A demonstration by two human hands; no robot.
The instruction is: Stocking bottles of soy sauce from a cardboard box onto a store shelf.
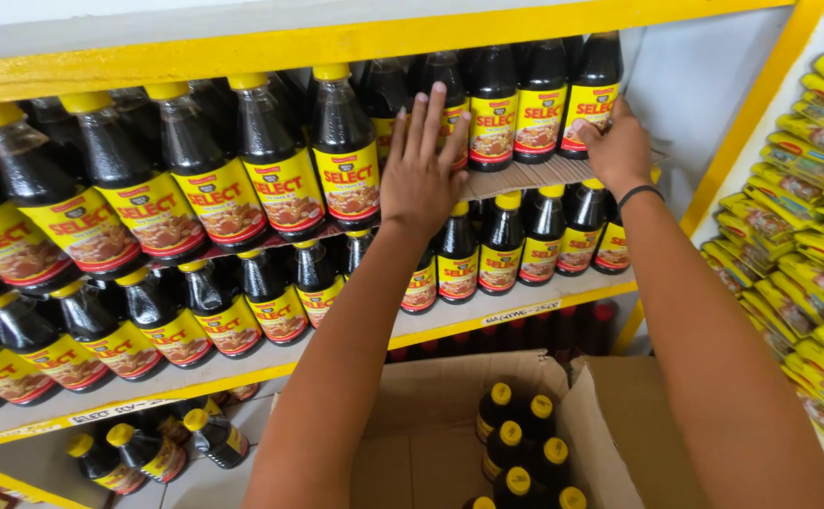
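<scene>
**Inspector:** A yellow-edged store shelf (242, 368) is observed, stocked in two tiers with dark sauce bottles (280, 165) bearing yellow caps and yellow labels. The upper tier is carried on a corrugated cardboard sheet (525, 176). Yellow packets (813, 217) are racked at the right.

**Clerk:** And the hands?

**Inspector:** The left hand (421, 170) is laid flat, fingers (436, 118) spread wide, against the bottles at the middle of the upper tier; nothing is gripped. The right hand (617, 151) is placed at the sheet's right end, beside the end bottle (589, 94). Its fingers are curled, but whether the sheet's edge is gripped cannot be told.

**Clerk:** Below?

**Inspector:** An open cardboard box (431, 424) is noted beneath the arms, with more capped bottles (525, 443) stood inside.
</scene>
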